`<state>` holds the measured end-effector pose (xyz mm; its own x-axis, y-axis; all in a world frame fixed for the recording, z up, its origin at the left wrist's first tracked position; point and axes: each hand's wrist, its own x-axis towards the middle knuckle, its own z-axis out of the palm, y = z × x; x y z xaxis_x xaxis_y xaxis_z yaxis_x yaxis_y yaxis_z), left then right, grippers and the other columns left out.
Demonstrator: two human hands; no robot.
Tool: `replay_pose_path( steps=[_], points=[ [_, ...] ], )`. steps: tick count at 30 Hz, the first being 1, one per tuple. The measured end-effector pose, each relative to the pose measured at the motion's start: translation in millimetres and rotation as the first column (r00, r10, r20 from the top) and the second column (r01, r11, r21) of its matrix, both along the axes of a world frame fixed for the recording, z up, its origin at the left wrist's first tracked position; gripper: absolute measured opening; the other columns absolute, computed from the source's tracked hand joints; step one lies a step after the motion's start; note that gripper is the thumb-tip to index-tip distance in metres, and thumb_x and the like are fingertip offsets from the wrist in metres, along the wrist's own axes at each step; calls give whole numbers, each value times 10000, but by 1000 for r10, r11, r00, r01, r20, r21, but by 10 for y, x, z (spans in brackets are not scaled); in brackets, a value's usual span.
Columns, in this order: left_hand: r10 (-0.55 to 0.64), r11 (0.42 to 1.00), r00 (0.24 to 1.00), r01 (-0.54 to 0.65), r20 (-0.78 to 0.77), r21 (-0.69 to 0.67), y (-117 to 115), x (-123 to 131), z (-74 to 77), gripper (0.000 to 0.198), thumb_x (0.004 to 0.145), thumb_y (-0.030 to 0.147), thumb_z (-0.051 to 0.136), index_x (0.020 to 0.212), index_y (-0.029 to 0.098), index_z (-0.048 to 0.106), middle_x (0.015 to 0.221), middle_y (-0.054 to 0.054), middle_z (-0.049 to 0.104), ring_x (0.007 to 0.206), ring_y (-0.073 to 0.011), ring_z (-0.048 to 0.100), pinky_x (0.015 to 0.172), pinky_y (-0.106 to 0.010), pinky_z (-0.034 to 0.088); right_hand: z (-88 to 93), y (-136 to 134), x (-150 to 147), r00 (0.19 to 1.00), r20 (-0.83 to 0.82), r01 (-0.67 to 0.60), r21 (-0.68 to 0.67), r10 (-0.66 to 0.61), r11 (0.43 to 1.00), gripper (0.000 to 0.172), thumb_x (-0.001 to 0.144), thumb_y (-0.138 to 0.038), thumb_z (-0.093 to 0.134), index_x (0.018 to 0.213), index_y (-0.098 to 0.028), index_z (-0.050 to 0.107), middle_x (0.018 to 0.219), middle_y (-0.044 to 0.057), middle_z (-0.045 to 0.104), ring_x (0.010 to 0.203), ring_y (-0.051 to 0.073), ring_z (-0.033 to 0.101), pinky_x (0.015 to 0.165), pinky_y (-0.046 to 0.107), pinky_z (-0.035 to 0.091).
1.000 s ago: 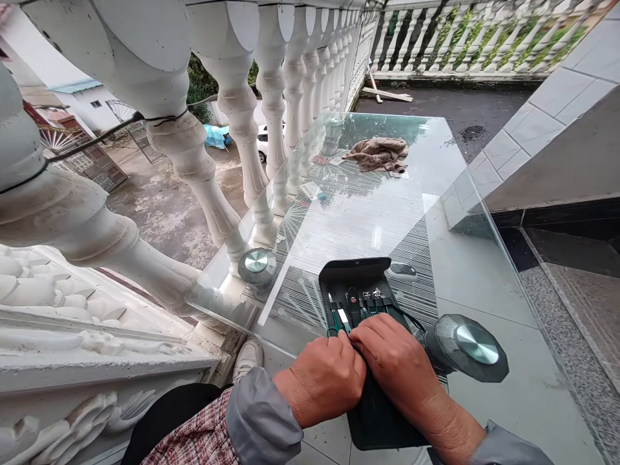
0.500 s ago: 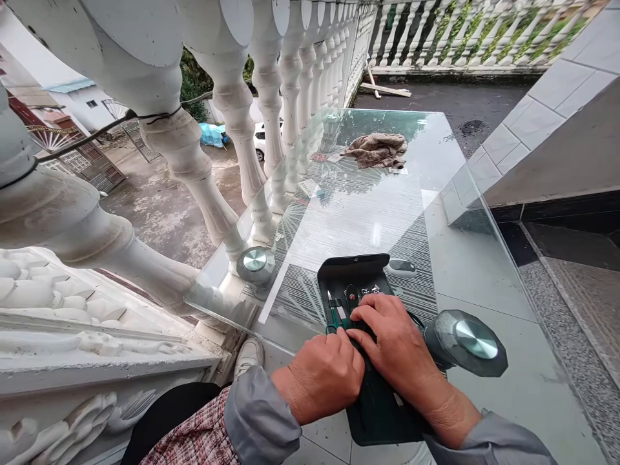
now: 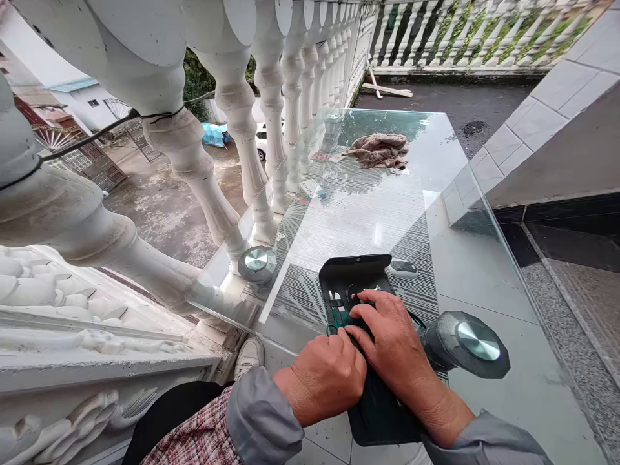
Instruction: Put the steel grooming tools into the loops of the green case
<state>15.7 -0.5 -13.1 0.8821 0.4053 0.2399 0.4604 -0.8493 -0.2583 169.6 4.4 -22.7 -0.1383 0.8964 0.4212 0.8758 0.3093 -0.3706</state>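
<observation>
A black manicure case (image 3: 382, 413) lies unfolded at the near end of the glass table. Small metal tools sit in its upper half, among them scissors (image 3: 336, 316) with green handles, left of my fingers. My left hand (image 3: 325, 371) is closed over the case's left side, fingertips pressed together; whatever they pinch is hidden. Across the middle of the case lies my right hand (image 3: 394, 342), fingers curled down over the tools and thumb meeting the left fingertips. Both hands cover the middle of the case.
The glass table (image 3: 484, 271) has round metal-capped supports, one (image 3: 477, 344) close to my right wrist. A crumpled brown cloth (image 3: 378, 150) lies toward the far end. A small dark oval object (image 3: 403, 266) is beyond the case. White balusters (image 3: 179, 148) run along the left.
My right fingers have shifted slightly over the tools, covering more of them. The case and my left hand stay nearly where they were.
</observation>
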Motion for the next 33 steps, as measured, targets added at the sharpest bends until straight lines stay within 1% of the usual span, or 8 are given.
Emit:
replay_pose_path(
  steps=[3,8,13,17,22,24,27,33],
  points=[
    [-1,1000,1000,1,7,5,-2,-2,1,215,822,74,361,906,61,558,862,-172,659,591,-186,582,442,-274,404,-3,12,-19,1000,13,29,4,-29,1000,40,759,-162,601,767,-188,571,1042,89,548,1024,248,464,843,406,420],
    [-6,999,997,3,72,36,-1,12,3,220,815,75,369,891,51,574,859,-177,669,608,-200,599,458,-286,428,-15,37,-65,997,4,72,20,-72,997,43,763,-194,612,751,-187,572,1007,84,555,993,236,469,827,393,420],
    [-15,1000,1000,15,20,17,5,13,6,217,828,79,370,890,50,575,886,-190,670,633,-206,615,465,-284,437,-35,56,-63,996,-20,90,52,-89,995,62,800,-211,572,743,-185,568,979,83,555,962,226,473,829,397,416],
    [-18,1000,999,18,-41,9,2,-3,-5,230,839,78,377,941,32,578,917,-203,667,602,-187,603,444,-266,423,-28,68,-17,992,-91,100,89,-92,991,96,849,-191,492,821,-184,583,986,80,555,961,210,484,852,398,414],
    [-3,999,1000,3,-3,41,-2,-17,-33,250,828,87,393,967,28,592,916,-200,670,584,-181,586,427,-265,413,-2,37,33,989,-128,87,119,-71,989,165,867,-174,454,910,-190,613,1017,83,562,983,205,496,871,401,421],
    [-3,999,1000,3,7,48,-4,-19,-38,251,826,87,393,967,30,593,912,-195,670,585,-180,584,429,-266,413,-7,6,33,994,-107,41,115,-28,993,209,865,-150,439,910,-206,635,1040,78,567,1014,205,494,887,400,420],
    [-2,999,1000,1,19,51,-6,-19,-40,250,827,89,388,958,27,592,898,-192,667,590,-186,587,432,-272,413,-36,-42,15,1000,-22,-14,82,16,997,238,856,-149,455,931,-228,666,1117,78,568,1096,227,468,910,410,408],
    [-6,999,1000,6,-12,37,5,-15,-37,249,841,75,373,973,28,578,916,-196,660,613,-184,591,454,-272,421,-84,-90,0,991,134,-32,66,23,997,219,832,-201,549,1000,-249,681,1243,84,542,1173,266,420,924,428,384]
  ],
)
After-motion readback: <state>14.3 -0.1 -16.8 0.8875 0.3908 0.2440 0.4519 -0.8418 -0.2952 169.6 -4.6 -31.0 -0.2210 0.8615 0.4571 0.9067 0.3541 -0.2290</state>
